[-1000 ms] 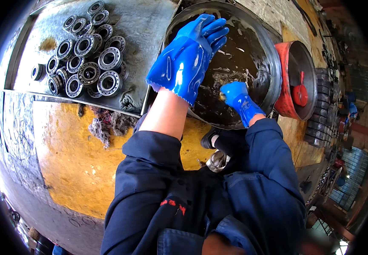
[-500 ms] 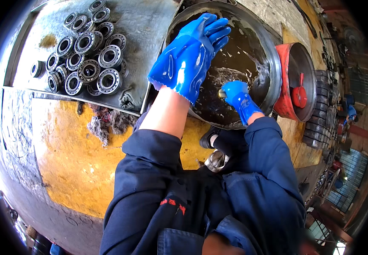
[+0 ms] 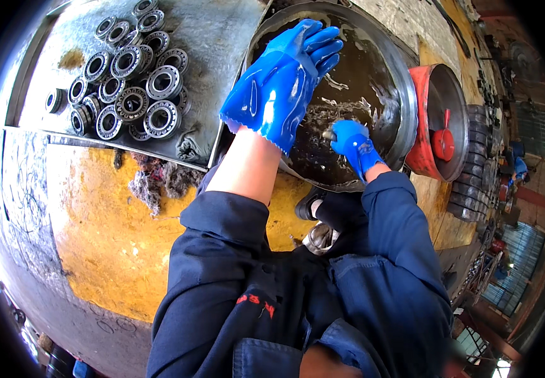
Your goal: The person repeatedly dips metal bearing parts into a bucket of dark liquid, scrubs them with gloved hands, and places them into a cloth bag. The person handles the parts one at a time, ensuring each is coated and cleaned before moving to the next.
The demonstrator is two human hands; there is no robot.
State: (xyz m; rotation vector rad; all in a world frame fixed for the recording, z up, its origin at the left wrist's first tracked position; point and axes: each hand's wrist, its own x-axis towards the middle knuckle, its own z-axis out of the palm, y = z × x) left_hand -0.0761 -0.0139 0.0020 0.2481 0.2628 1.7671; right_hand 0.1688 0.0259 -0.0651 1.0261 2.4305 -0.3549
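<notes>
My left hand point(image 3: 282, 85), in a blue rubber glove, is held over the left side of a round metal basin point(image 3: 404, 94) of dark, murky liquid point(image 3: 354, 63). Its fingers are stretched out to the right, and what lies beneath the palm is hidden. My right hand point(image 3: 351, 143), gloved the same way, is closed low at the liquid near the basin's near side. A small dull yellowish end pokes out past its thumb; the rest of that object is hidden by the glove and the liquid. Ripples and froth spread around that hand.
At left, a metal tray point(image 3: 33, 126) carries several heaped steel bearings point(image 3: 132, 104) and a grey rag point(image 3: 192, 146). Right of the basin stands a red tub point(image 3: 420, 120) holding a red scoop-like tool point(image 3: 443, 142). Dark ribbed rings point(image 3: 474, 164) stand beyond. Frayed rags point(image 3: 149, 189) lie on the yellow floor point(image 3: 108, 239).
My right hand has shifted slightly within the basin, and the froth around it has changed shape. My left hand has stayed nearly still.
</notes>
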